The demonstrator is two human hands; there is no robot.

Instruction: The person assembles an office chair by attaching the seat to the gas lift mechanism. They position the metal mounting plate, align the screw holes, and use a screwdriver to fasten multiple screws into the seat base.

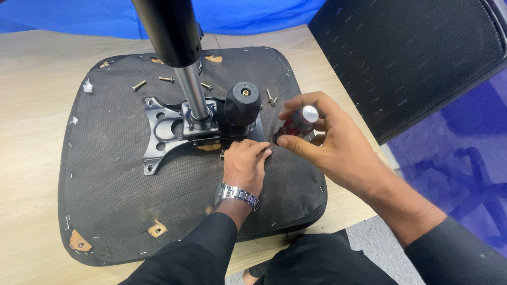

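An upturned chair seat covered in black fabric lies on a wooden table. A black metal mounting plate with a gas cylinder and a round black knob sits on it. My right hand grips a screwdriver with a dark red handle and silver cap, its shaft pointing down-left toward the plate's near edge. My left hand, with a metal watch on the wrist, rests closed on the fabric at the plate's edge, fingertips by the screwdriver's tip. Whether it pinches a screw is hidden.
Loose screws lie on the seat behind the plate, and two more right of the knob. A black mesh chair back stands at the right. Blue cloth hangs behind the table.
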